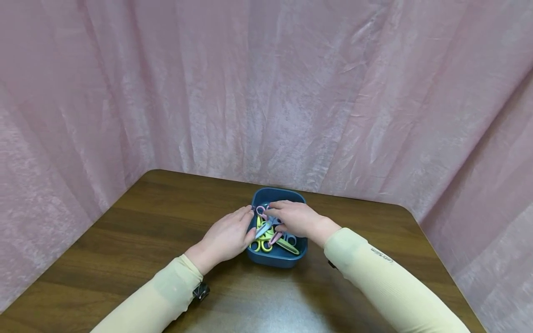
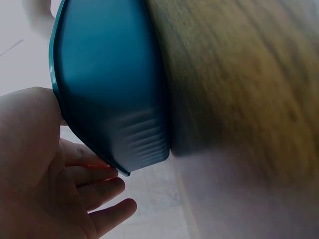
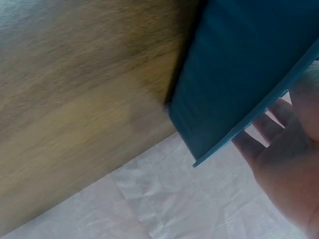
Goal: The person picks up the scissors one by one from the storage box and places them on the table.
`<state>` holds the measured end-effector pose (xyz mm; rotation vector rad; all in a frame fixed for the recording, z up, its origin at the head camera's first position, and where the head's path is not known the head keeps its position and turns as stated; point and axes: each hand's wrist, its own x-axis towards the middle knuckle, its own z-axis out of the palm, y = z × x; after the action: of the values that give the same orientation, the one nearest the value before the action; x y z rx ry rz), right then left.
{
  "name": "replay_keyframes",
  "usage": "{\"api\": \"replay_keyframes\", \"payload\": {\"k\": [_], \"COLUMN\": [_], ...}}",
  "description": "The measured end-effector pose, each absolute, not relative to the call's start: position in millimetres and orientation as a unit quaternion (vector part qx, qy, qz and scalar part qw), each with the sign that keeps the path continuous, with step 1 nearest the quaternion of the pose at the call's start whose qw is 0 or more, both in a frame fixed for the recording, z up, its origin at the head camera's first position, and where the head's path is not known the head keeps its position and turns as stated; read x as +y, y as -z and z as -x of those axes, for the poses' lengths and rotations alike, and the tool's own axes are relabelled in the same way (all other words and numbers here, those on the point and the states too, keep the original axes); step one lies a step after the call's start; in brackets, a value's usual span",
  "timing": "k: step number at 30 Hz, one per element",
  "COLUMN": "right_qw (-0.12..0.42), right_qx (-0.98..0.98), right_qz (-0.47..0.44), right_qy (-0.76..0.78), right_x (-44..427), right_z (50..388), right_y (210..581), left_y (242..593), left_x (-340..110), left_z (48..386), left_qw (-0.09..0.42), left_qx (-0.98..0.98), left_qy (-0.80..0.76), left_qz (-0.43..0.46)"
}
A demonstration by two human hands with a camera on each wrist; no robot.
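A blue plastic bin stands on the wooden table, holding several pairs of scissors with yellow-green, pink and pale blue parts. My left hand lies against the bin's left rim, fingers fairly straight; in the left wrist view those fingers are spread beside the rim. Over the right rim reaches my right hand, its thumb and fingers apart above the pale blue scissors. Yellow-green scissors lie toward the near side. The right fingertips are hidden behind the bin wall in the right wrist view, so contact with the scissors is unclear.
The brown wooden table extends to both sides and in front of the bin. Behind its far edge hangs a pink curtain, which also runs along both sides. A dark wrist device sits at the left sleeve.
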<state>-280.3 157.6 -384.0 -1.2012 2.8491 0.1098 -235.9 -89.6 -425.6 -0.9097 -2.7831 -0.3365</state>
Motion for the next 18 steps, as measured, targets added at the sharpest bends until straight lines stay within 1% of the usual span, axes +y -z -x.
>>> {"api": "replay_keyframes", "payload": {"k": [6, 18], "right_qw": [0.055, 0.06], "right_qx": [0.927, 0.925], "right_qz": [0.369, 0.375], "right_qy": [-0.031, -0.008], "right_x": [154.5, 156.3], "right_z": [282.7, 290.3], "right_y": [383.6, 388.8], "left_y": [425.5, 426.1], "left_x": [-88.7, -91.3], "left_z": [235.7, 234.5], "left_qw": [0.102, 0.09], "left_qx": [-0.938, -0.939], "left_qy": [0.109, 0.116], "left_qz": [0.313, 0.311]}}
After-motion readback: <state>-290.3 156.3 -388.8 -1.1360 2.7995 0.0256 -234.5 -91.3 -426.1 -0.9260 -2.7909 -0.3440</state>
